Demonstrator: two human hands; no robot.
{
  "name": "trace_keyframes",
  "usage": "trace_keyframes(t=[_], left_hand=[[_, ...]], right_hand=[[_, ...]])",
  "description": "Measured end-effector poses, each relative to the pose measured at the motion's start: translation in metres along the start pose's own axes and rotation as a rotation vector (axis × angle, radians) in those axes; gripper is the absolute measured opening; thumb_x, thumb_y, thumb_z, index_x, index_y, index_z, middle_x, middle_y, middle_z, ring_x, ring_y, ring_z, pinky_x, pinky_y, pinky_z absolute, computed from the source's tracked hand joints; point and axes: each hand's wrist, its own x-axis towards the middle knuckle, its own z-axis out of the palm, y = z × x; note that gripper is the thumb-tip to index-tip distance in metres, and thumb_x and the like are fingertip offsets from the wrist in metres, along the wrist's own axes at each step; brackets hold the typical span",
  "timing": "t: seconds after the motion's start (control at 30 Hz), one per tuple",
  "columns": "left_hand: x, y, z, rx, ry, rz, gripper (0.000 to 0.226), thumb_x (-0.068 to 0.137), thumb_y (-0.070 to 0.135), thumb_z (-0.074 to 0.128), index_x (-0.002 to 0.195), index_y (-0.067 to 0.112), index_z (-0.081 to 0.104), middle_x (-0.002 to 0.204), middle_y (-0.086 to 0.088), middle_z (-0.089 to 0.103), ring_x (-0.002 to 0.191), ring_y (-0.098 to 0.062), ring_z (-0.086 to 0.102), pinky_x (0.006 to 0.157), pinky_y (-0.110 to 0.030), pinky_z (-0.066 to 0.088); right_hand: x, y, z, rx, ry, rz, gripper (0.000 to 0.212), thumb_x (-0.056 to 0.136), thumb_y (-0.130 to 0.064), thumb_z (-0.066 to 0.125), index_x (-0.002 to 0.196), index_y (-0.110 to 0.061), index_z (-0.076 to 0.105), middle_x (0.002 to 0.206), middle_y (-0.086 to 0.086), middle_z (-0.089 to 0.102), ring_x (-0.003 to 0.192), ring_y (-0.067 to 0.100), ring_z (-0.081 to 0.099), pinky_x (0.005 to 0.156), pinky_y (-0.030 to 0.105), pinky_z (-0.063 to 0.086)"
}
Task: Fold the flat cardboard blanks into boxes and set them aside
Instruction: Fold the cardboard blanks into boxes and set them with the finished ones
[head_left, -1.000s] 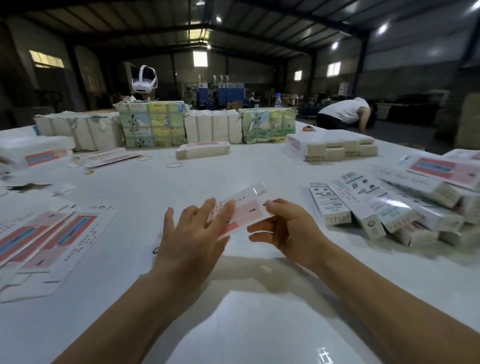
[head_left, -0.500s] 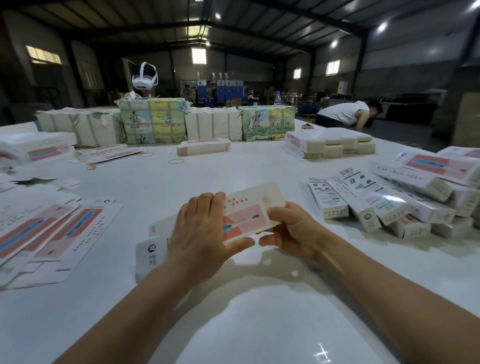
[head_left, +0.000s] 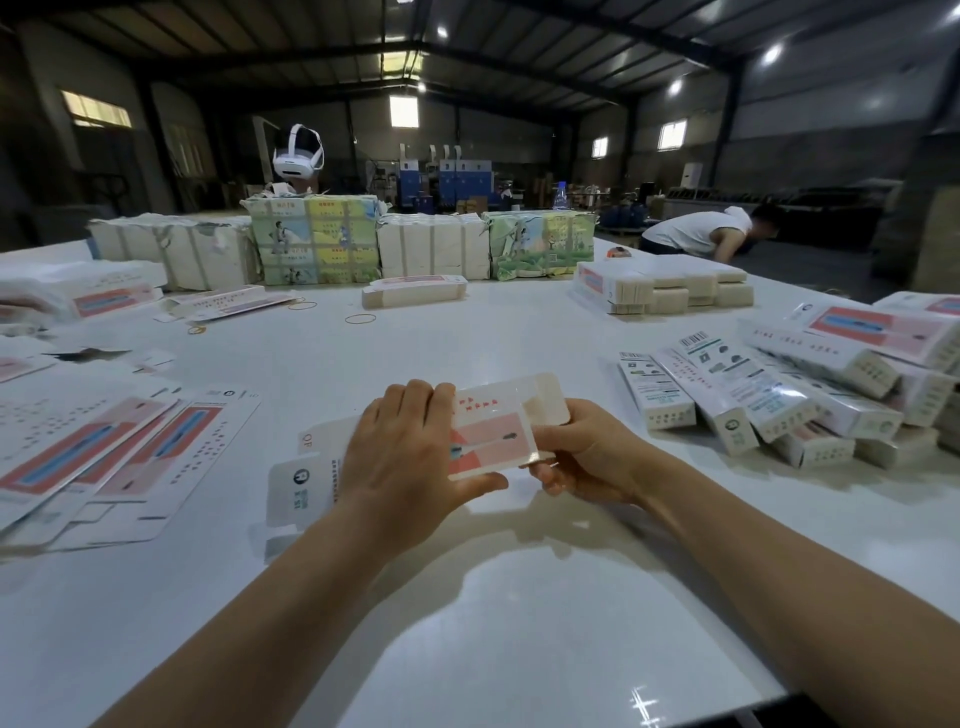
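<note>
Right now both my hands are clamped on one cardboard blank (head_left: 493, 431) held just above the white table (head_left: 519, 597): my left hand (head_left: 410, 457) wraps its middle, thumb underneath, and my right hand (head_left: 587, 457) pinches the end by the rounded flap. Flat blanks (head_left: 104, 452) lie spread to my left, finished boxes (head_left: 779, 395) are heaped to my right. Farther off, wrapped bundles (head_left: 317, 241) line the table's far edge, where a person (head_left: 696, 234) bends over.

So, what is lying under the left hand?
The left hand grips the cardboard blank, covering its middle. White printed flaps stick out on its left side, above the table. Whatever lies directly beneath the palm is hidden.
</note>
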Motion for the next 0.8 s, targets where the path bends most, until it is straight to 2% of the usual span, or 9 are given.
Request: trace_keyframes(t=[0.13,0.3,0.37,0.47,0.53,0.63,0.7,0.73,0.8], left_hand=[[0.000,0.002,-0.001,0.061,-0.014,0.031,0.088,0.065,0.073,0.061,0.117,0.002,0.057,0.097,-0.011,0.058,0.082,-0.026,0.052,0.070,-0.038,0.054],[0.003,0.004,-0.005,0.024,-0.024,0.009,0.080,0.059,0.066,0.073,0.107,0.004,0.061,0.088,-0.009,0.059,0.073,-0.025,0.056,0.055,-0.034,0.052],[0.003,0.002,-0.004,0.020,-0.019,0.028,0.080,0.062,0.066,0.071,0.112,0.004,0.061,0.093,-0.010,0.061,0.076,-0.025,0.057,0.059,-0.035,0.053],[0.002,0.000,-0.003,0.010,-0.023,0.044,0.082,0.069,0.065,0.066,0.124,0.004,0.055,0.106,-0.010,0.060,0.087,-0.026,0.055,0.072,-0.036,0.053],[0.003,0.000,-0.003,0.013,-0.011,0.060,0.081,0.070,0.062,0.068,0.123,0.002,0.054,0.106,-0.012,0.059,0.088,-0.027,0.054,0.074,-0.037,0.052],[0.005,0.006,-0.003,0.065,0.017,0.113,0.080,0.068,0.063,0.067,0.116,-0.001,0.056,0.101,-0.014,0.059,0.085,-0.029,0.054,0.073,-0.038,0.050],[0.006,0.009,-0.004,0.075,0.046,0.136,0.084,0.069,0.069,0.057,0.116,-0.001,0.056,0.100,-0.014,0.059,0.085,-0.030,0.053,0.074,-0.039,0.050],[0.006,0.011,-0.006,0.083,0.062,0.145,0.087,0.069,0.072,0.051,0.116,-0.001,0.056,0.100,-0.015,0.059,0.084,-0.030,0.053,0.073,-0.040,0.050],[0.007,0.013,-0.009,0.090,0.100,0.148,0.088,0.070,0.075,0.043,0.112,-0.001,0.058,0.095,-0.015,0.059,0.080,-0.029,0.054,0.068,-0.039,0.050]], right_hand=[[0.000,-0.003,-0.004,-0.212,0.066,-0.066,0.016,0.071,-0.010,0.069,0.083,-0.014,0.077,0.065,0.014,0.065,0.037,0.015,0.050,0.038,0.020,0.041],[0.002,-0.004,-0.008,-0.285,0.112,-0.134,0.023,0.073,0.001,0.061,0.087,-0.013,0.073,0.074,0.028,0.065,0.036,0.019,0.049,0.037,0.022,0.041],[0.002,-0.003,-0.009,-0.263,0.118,-0.097,0.024,0.079,0.007,0.057,0.093,-0.008,0.070,0.077,0.030,0.064,0.037,0.019,0.048,0.037,0.022,0.041],[0.002,-0.002,-0.006,-0.151,0.118,0.007,0.019,0.082,-0.002,0.059,0.100,-0.003,0.067,0.061,0.009,0.064,0.038,0.011,0.047,0.035,0.018,0.037],[0.001,-0.002,0.000,-0.105,0.098,0.046,0.027,0.076,-0.011,0.064,0.102,-0.006,0.067,0.061,0.001,0.063,0.043,0.008,0.048,0.035,0.016,0.035],[0.001,0.000,0.009,-0.097,0.061,0.077,0.020,0.068,-0.016,0.070,0.088,-0.014,0.074,0.069,0.008,0.061,0.044,0.013,0.045,0.035,0.017,0.034],[0.003,0.002,0.011,-0.025,0.063,0.123,0.013,0.067,-0.022,0.078,0.078,-0.017,0.076,0.070,0.011,0.056,0.041,0.011,0.043,0.034,0.016,0.035],[0.003,0.002,0.013,0.038,0.071,0.155,0.015,0.064,-0.028,0.083,0.073,-0.018,0.077,0.067,0.009,0.055,0.039,0.009,0.044,0.033,0.015,0.036],[0.004,0.002,0.013,0.118,0.102,0.201,0.025,0.061,-0.038,0.081,0.070,-0.016,0.076,0.057,0.002,0.054,0.037,0.006,0.043,0.032,0.014,0.035]])
